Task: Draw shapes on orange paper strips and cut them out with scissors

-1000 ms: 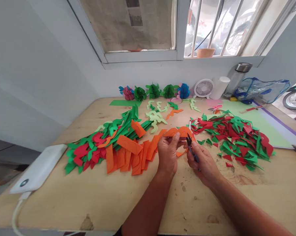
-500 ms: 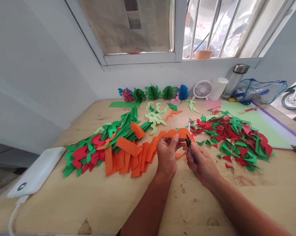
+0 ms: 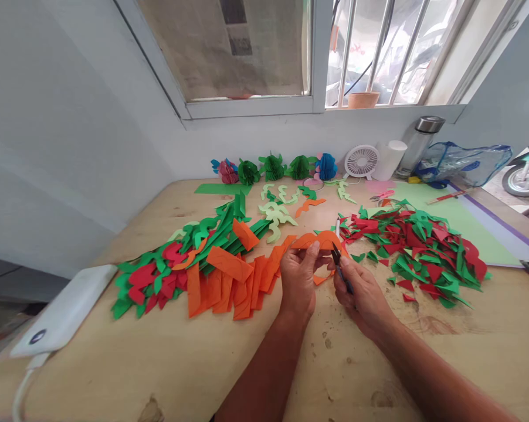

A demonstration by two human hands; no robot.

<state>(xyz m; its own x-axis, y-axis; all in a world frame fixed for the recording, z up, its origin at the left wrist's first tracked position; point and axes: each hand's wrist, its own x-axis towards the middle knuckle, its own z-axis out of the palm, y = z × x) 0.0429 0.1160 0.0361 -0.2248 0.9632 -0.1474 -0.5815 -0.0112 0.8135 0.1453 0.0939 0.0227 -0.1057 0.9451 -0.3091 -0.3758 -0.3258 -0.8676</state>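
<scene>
My left hand (image 3: 300, 275) pinches a piece of orange paper (image 3: 319, 239) between thumb and fingers; its upper edge is cut in curves. In my right hand (image 3: 362, 290) is a pair of small dark scissors (image 3: 341, 268), their blades at the paper's lower right part. The fingers around the handles hide most of them. Below the paper lies an orange offcut (image 3: 321, 279) on the table. Left of my hands, orange paper strips (image 3: 229, 264) with drawn lines overlap in a row, beside green strips (image 3: 236, 234) and a heap of red and green cut shapes (image 3: 159, 269).
A pile of red and green scraps (image 3: 427, 246) covers the right side. Paper honeycomb figures (image 3: 273, 166), a small fan (image 3: 362, 162) and a bottle (image 3: 420, 143) line the wall. A white power bank (image 3: 64, 310) with a cable lies at the left edge.
Both hands stay almost where they were, with the scissors still at the orange paper. The view has shifted very slightly.
</scene>
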